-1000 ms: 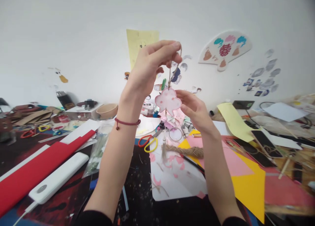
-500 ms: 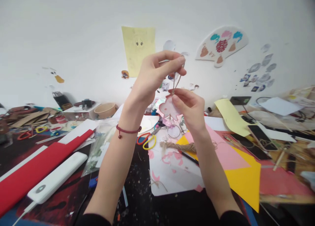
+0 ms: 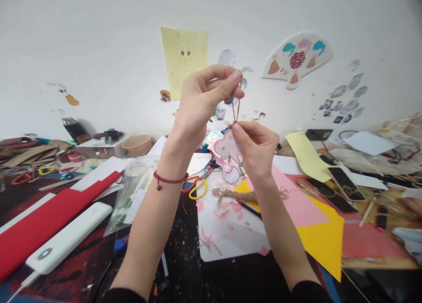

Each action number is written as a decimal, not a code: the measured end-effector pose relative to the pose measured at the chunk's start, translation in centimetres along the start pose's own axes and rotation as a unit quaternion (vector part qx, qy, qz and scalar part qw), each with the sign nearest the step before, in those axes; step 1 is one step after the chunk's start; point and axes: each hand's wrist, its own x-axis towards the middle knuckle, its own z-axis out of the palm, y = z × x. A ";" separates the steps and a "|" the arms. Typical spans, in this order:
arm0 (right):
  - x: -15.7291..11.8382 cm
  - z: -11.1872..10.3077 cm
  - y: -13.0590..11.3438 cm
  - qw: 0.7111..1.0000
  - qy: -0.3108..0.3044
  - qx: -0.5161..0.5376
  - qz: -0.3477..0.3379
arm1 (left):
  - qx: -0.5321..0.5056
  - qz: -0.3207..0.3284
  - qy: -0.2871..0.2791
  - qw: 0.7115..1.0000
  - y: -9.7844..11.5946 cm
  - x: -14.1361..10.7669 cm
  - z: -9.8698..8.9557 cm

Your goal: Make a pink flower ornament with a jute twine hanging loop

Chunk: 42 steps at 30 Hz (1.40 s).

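Pinching the loop of a twine cord point(image 3: 238, 111), the left hand point(image 3: 205, 94) dangles a pink pendant point(image 3: 227, 145) at the middle of the scene, the right hand point(image 3: 259, 148) gripping where cord and pendant meet. On the far wall point(image 3: 108, 39), to the right, a fan-shaped board point(image 3: 298, 60) bears a red "囍"; dark tabletop point(image 3: 184, 250) runs along the left and near edges of a white sheet point(image 3: 237, 245).
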 end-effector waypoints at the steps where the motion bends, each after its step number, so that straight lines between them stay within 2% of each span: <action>1: 0.0 0.0 0.1 1.000 0.002 0.003 0.002 | -0.003 -0.001 0.002 1.000 0.0 0.0 0.0; 13: -0.3 0.4 0.9 1.000 0.001 0.024 -0.011 | 0.014 0.022 0.019 0.999 -0.2 -0.2 -0.7; 19: 0.4 -0.1 2.4 0.999 -0.030 -0.026 0.027 | 0.061 0.025 -0.018 0.998 -0.3 0.5 -0.8; 25: 1.6 -1.1 3.2 0.997 -0.063 0.002 0.032 | 0.048 0.021 -0.037 0.998 -0.7 2.4 -1.4; 30: 3.1 -2.8 3.8 0.999 -0.014 -0.030 0.031 | 0.066 0.018 -0.034 0.997 -1.0 4.0 -2.8; 34: 3.8 -3.7 4.7 0.999 0.024 -0.013 0.034 | 0.055 0.002 -0.024 0.998 -1.6 4.7 -3.8; 36: 3.8 -3.7 5.1 0.999 0.008 -0.013 0.045 | 0.041 -0.013 -0.028 0.999 -1.8 4.8 -4.1; 42: 2.8 -2.5 4.6 0.992 -0.101 -0.017 0.080 | 0.006 -0.042 -0.043 0.998 -2.0 3.3 -3.6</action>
